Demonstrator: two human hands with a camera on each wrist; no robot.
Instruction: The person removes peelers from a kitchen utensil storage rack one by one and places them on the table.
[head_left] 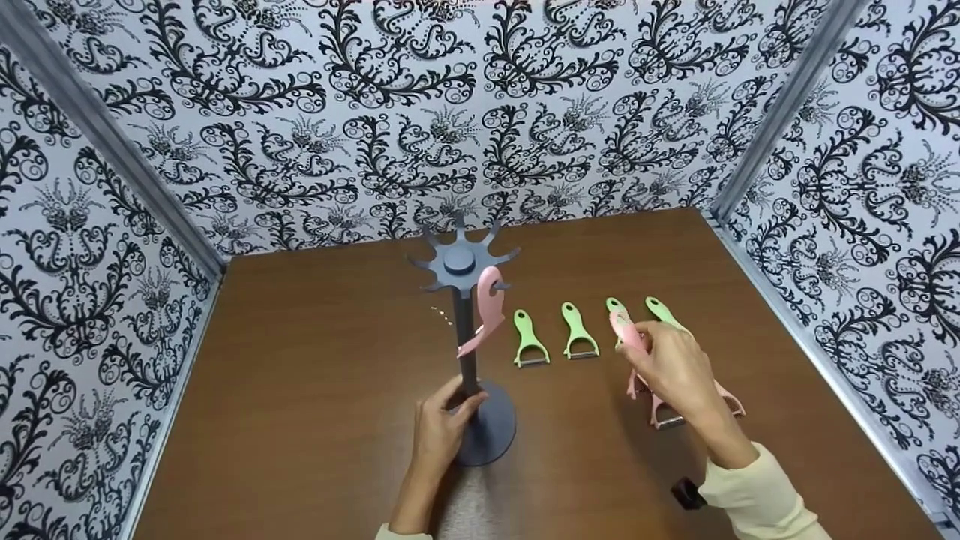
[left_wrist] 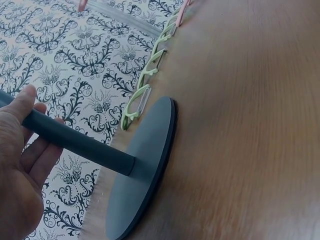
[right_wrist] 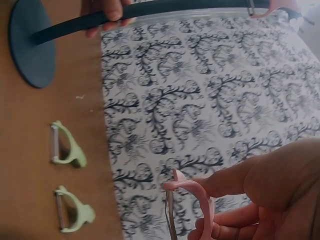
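Observation:
My left hand (head_left: pixel 439 426) grips the pole of a dark grey stand (left_wrist: pixel 85 142), low down near its round base. Hooked arms spread from the stand's top, and a pink peeler (head_left: pixel 490 304) hangs from one at the front right. My right hand (head_left: pixel 679 367) pinches another pink peeler (right_wrist: pixel 206 202) by its handle, raised over the row to the right of the stand. Its blade frame points towards the lower left in the right wrist view. Pink peelers (head_left: pixel 667 422) lie on the table below that hand, partly hidden by it.
Green peelers lie in a row on the brown table (head_left: pixel 322 360): one (head_left: pixel 525 330) nearest the stand, a second (head_left: pixel 574 324) beside it, two more partly behind my right hand. Patterned walls (head_left: pixel 420 150) enclose the back and sides. A small black object (head_left: pixel 687 493) is beside my right sleeve.

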